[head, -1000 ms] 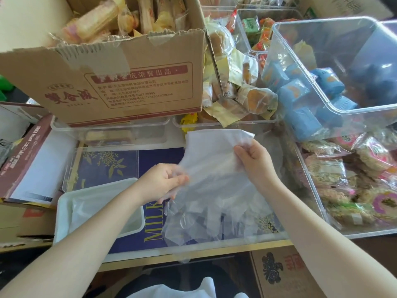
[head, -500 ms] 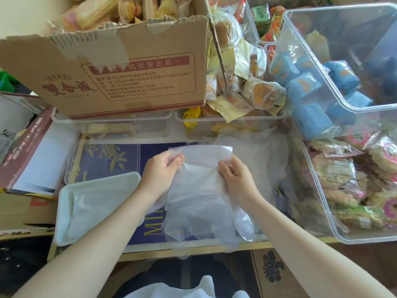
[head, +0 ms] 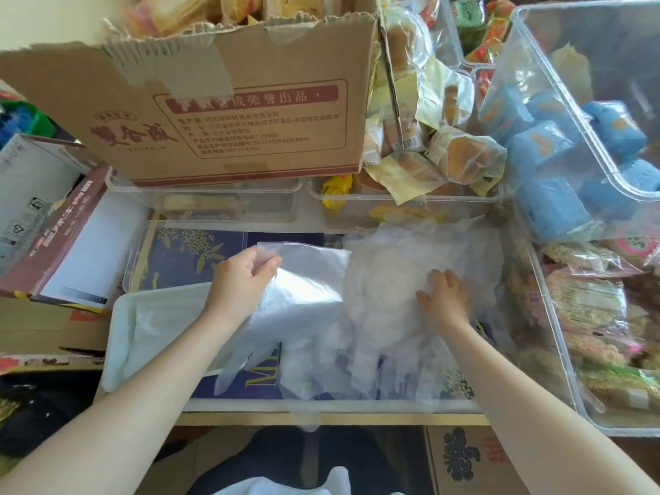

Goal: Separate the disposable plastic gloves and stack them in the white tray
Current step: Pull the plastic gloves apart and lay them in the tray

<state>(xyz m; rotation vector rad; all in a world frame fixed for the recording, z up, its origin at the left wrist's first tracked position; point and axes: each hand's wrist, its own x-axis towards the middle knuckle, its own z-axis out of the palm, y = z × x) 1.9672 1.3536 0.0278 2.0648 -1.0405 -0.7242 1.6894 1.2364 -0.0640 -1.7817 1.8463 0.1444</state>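
Observation:
My left hand (head: 240,284) pinches the cuff of a single clear plastic glove (head: 296,316), whose fingers hang down toward me over the blue box lid. My right hand (head: 443,298) lies with spread fingers on the crumpled pile of clear gloves (head: 389,280) just to the right. The white tray (head: 121,330) stands at the left, beside my left forearm, with some thin clear plastic lying inside it.
A taped cardboard box of snacks (head: 228,112) stands behind. Clear bins with blue packets (head: 571,144) and wrapped snacks (head: 600,316) crowd the right. Shallow clear containers (head: 214,205) sit under the box. A red-and-white carton (head: 68,241) lies at the left.
The two hands have parted: my left hand carried one glove leftward by its cuff, while my right hand let go and dropped onto the pile at the right.

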